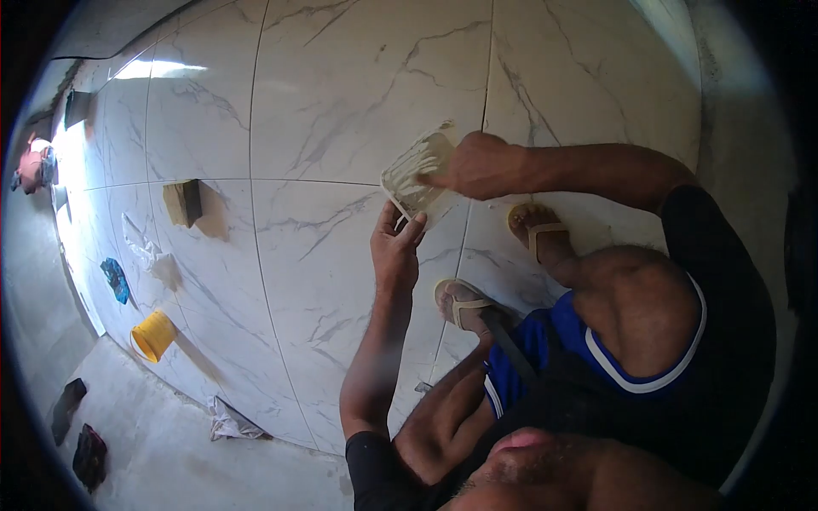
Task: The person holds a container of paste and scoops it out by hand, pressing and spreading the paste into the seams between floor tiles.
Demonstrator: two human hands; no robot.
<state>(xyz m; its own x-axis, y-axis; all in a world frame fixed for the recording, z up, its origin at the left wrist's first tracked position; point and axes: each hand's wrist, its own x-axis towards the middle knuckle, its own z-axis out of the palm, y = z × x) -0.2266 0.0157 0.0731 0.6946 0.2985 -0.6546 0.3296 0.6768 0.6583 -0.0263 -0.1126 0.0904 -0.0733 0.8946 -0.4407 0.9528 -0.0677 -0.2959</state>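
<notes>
Between my two hands is a pale rectangular tray-like piece (409,194) with ridged whitish paste on its surface. My left hand (400,243) grips its lower edge, with the thumb and fingers closed around the rim. My right hand (481,166) is closed over the piece's right side, one finger reaching across the paste; anything inside that hand is hidden. The piece is tilted above the marbled floor tiles (324,247), in front of my sandalled feet.
A block (181,203), a clear plastic bag (150,254), a blue crumpled wrapper (114,280) and a yellow bucket (153,335) lie to the left. White crumpled material (232,422) rests at the tiles' lower edge. Dark items (89,457) lie at the lower left.
</notes>
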